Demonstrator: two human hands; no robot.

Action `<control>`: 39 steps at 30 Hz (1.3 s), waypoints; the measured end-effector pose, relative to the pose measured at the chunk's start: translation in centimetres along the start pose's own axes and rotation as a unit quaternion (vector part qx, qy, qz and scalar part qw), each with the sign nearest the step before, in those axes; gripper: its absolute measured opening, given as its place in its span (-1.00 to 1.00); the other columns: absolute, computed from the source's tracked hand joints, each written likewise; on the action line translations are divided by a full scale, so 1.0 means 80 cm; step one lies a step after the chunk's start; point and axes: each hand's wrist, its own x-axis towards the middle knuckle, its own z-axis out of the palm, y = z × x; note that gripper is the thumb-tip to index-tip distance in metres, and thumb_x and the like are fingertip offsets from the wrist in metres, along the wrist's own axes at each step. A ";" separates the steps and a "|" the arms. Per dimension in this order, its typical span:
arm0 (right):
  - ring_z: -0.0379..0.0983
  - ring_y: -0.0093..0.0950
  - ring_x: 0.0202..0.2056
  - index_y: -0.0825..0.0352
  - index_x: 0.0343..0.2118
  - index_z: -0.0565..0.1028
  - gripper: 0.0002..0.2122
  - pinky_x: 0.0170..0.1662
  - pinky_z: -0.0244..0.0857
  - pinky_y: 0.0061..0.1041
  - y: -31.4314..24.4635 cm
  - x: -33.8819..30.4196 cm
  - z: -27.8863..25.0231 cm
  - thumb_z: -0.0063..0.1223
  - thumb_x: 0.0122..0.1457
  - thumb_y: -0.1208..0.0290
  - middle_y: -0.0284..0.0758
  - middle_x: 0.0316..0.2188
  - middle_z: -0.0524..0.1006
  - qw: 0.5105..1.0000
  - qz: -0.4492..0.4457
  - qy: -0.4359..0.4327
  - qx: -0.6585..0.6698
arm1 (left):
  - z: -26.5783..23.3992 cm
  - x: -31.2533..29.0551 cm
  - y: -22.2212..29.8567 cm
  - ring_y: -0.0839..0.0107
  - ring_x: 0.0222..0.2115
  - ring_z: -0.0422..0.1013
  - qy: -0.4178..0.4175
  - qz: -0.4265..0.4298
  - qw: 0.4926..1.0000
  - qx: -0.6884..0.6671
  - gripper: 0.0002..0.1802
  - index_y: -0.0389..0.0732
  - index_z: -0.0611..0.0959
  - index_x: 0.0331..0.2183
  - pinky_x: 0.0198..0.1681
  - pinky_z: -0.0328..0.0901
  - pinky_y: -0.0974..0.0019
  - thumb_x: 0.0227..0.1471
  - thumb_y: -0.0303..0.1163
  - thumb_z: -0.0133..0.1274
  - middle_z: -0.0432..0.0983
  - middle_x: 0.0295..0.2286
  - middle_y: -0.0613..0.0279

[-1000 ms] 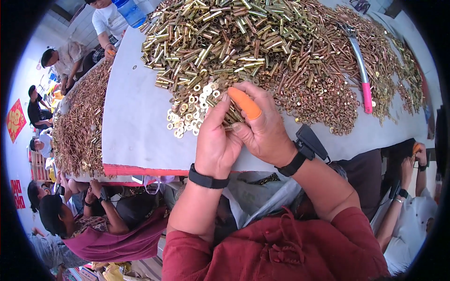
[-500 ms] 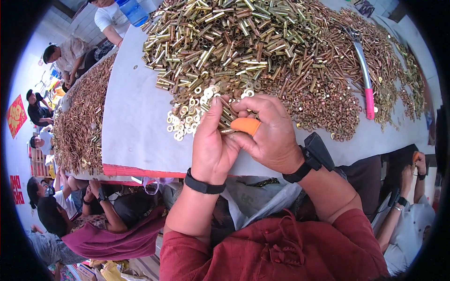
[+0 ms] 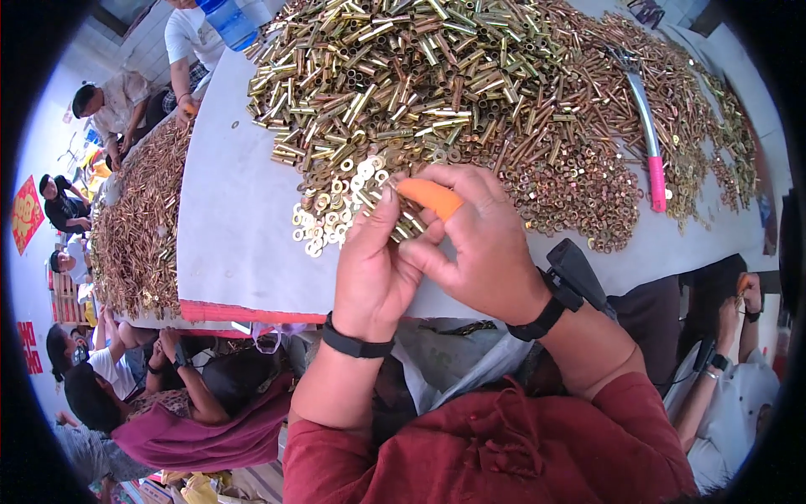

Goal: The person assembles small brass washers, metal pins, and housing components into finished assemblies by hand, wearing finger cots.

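Note:
My left hand point(image 3: 369, 273) is closed around a small bundle of brass-coloured anchor bolts point(image 3: 410, 225), its thumb pressed along them. Over the bundle, my right hand point(image 3: 487, 244) has its fingers curled in. Its index finger wears an orange finger cot point(image 3: 432, 197) and reaches the bolt ends by the left thumb. What lies inside the right fingers is hidden. Loose shiny washers point(image 3: 315, 223) lie just left of the hands. Small hex nuts point(image 3: 579, 197) are heaped to the right. Beyond the hands rises a big pile of metal sleeves point(image 3: 378, 71).
A metal tool with a pink handle point(image 3: 656, 181) rests on the pile at the right. The pale tabletop point(image 3: 235, 210) has a red front edge. Another table at the left carries more bolts point(image 3: 138, 227). A blue container point(image 3: 228, 23) stands far left. Several people work nearby.
My right index finger has straightened toward the bolt ends and shifted left. Both hands and the view have moved slightly. A person's hand at the far left now reaches down toward the other table.

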 end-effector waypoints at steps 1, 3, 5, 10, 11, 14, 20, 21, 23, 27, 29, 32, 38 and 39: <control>0.38 -0.16 -0.05 0.32 -0.09 0.53 -0.58 0.05 0.27 -0.21 -0.002 0.001 -0.005 0.25 -0.09 0.38 -0.22 -0.05 0.47 1.000 -0.022 -0.011 0.006 | 0.001 -0.001 0.002 0.28 -0.18 0.49 -0.003 -0.002 1.000 -0.003 -0.66 -0.28 0.39 0.02 -0.17 0.52 0.22 0.31 -0.30 -0.13 0.48 -0.15 0.12; 0.36 -0.16 0.03 0.34 -0.01 0.49 -0.50 0.11 0.24 -0.20 -0.004 0.003 -0.009 0.25 -0.08 0.36 -0.18 0.01 0.45 0.999 -0.040 -0.033 -0.009 | 0.001 -0.008 0.008 0.31 -0.19 0.49 -0.039 -0.034 0.998 0.040 -0.70 -0.28 0.42 0.00 -0.16 0.51 0.24 0.26 -0.41 -0.09 0.48 -0.15 0.14; 0.37 -0.17 0.05 0.35 0.03 0.45 -0.47 0.13 0.22 -0.21 -0.001 0.002 -0.010 0.24 -0.07 0.36 -0.17 0.00 0.46 0.992 -0.059 -0.108 0.011 | 0.010 -0.016 0.001 0.38 -0.21 0.50 -0.018 -0.029 0.998 0.046 -0.72 -0.29 0.47 -0.05 -0.16 0.47 0.31 0.18 -0.50 -0.05 0.49 -0.17 0.18; 0.42 -0.25 -0.02 0.32 -0.06 0.51 -0.57 0.05 0.27 -0.25 0.004 -0.007 -0.004 0.23 -0.08 0.41 -0.25 -0.06 0.50 0.989 -0.051 -0.112 0.088 | -0.007 -0.018 0.004 0.49 -0.22 0.49 -0.058 -0.074 0.987 0.133 -0.71 -0.28 0.51 -0.08 -0.16 0.40 0.40 0.10 -0.57 0.01 0.52 -0.22 0.26; 0.42 -0.25 -0.02 0.32 -0.06 0.51 -0.57 0.05 0.27 -0.25 0.005 -0.010 -0.003 0.23 -0.08 0.41 -0.25 -0.06 0.50 0.989 -0.050 -0.111 0.086 | -0.011 -0.019 0.004 0.50 -0.22 0.48 -0.065 -0.079 0.984 0.148 -0.70 -0.28 0.51 -0.09 -0.16 0.40 0.39 0.09 -0.58 0.02 0.52 -0.22 0.26; 0.44 -0.23 -0.02 0.26 -0.06 0.53 -0.48 0.07 0.30 -0.27 0.003 -0.011 -0.002 0.37 -0.20 0.37 -0.26 -0.06 0.51 0.990 -0.051 -0.101 0.078 | -0.015 -0.021 0.007 0.50 -0.23 0.48 -0.078 -0.073 0.979 0.172 -0.69 -0.29 0.51 -0.09 -0.16 0.41 0.40 0.07 -0.59 0.04 0.52 -0.22 0.26; 0.44 -0.25 -0.03 0.25 -0.02 0.52 -0.44 0.08 0.29 -0.27 0.010 -0.009 -0.005 0.37 -0.19 0.30 -0.26 -0.05 0.50 0.983 -0.071 -0.139 0.097 | -0.018 -0.024 0.002 0.39 -0.17 0.50 -0.047 -0.079 0.985 0.148 -0.60 -0.29 0.49 -0.04 -0.12 0.42 0.30 0.05 -0.51 0.14 0.52 -0.16 0.19; 0.44 -0.26 -0.05 0.26 -0.04 0.51 -0.47 0.04 0.30 -0.29 0.011 -0.009 -0.004 0.34 -0.17 0.33 -0.27 -0.08 0.50 0.984 -0.079 -0.130 0.090 | -0.018 -0.024 0.002 0.39 -0.17 0.50 -0.046 -0.080 0.985 0.148 -0.60 -0.29 0.49 -0.04 -0.12 0.42 0.30 0.05 -0.51 0.14 0.52 -0.16 0.19; 0.45 -0.27 -0.07 0.27 -0.05 0.51 -0.50 0.01 0.30 -0.32 0.011 -0.008 -0.006 0.32 -0.15 0.36 -0.28 -0.11 0.51 0.985 -0.086 -0.123 0.084 | -0.017 -0.025 0.006 0.46 -0.18 0.49 -0.089 -0.104 0.980 0.146 -0.64 -0.27 0.50 -0.05 -0.13 0.41 0.40 0.06 -0.61 0.08 0.52 -0.19 0.25; 0.45 -0.23 -0.05 0.27 -0.06 0.51 -0.55 0.04 0.29 -0.30 0.019 -0.001 -0.026 0.30 -0.08 0.33 -0.25 -0.10 0.52 0.988 -0.063 -0.117 0.081 | -0.005 -0.025 0.010 0.46 -0.24 0.51 -0.069 -0.077 0.974 0.204 -0.67 -0.28 0.51 -0.08 -0.23 0.44 0.41 0.08 -0.59 0.10 0.55 -0.22 0.21; 0.43 -0.21 -0.03 0.26 -0.08 0.52 -0.60 0.08 0.27 -0.31 0.048 0.000 -0.033 0.27 -0.05 0.35 -0.25 -0.08 0.52 0.996 0.012 -0.085 0.040 | -0.014 -0.016 0.017 0.47 -0.34 0.53 -0.037 -0.072 0.960 0.269 -0.74 -0.29 0.52 -0.13 -0.36 0.44 0.43 0.10 -0.56 0.10 0.57 -0.27 0.17; 0.41 -0.20 -0.07 0.27 -0.17 0.55 -0.75 0.04 0.27 -0.29 0.105 -0.004 -0.043 0.13 0.03 0.47 -0.27 -0.13 0.52 0.976 0.076 -0.082 -0.187 | -0.003 -0.013 0.017 0.48 -0.43 0.51 -0.007 -0.038 0.959 0.280 -0.77 -0.31 0.52 -0.16 -0.45 0.41 0.45 0.09 -0.57 0.11 0.57 -0.31 0.14; 0.39 -0.28 -0.15 0.26 -0.26 0.57 -0.79 -0.07 0.29 -0.28 0.115 -0.005 -0.040 0.08 -0.01 0.53 -0.34 -0.20 0.51 0.961 0.067 -0.054 -0.262 | -0.011 -0.010 0.019 0.50 -0.46 0.48 -0.033 -0.036 0.970 0.238 -0.74 -0.31 0.53 -0.16 -0.44 0.40 0.47 0.06 -0.62 0.11 0.57 -0.31 0.14; 0.39 -0.28 -0.15 0.26 -0.28 0.57 -0.79 -0.07 0.29 -0.28 0.114 -0.006 -0.043 0.08 -0.02 0.54 -0.34 -0.21 0.50 0.961 0.078 -0.064 -0.259 | -0.011 -0.009 0.020 0.51 -0.46 0.47 -0.029 -0.045 0.970 0.235 -0.74 -0.31 0.53 -0.15 -0.45 0.39 0.47 0.06 -0.62 0.11 0.57 -0.31 0.14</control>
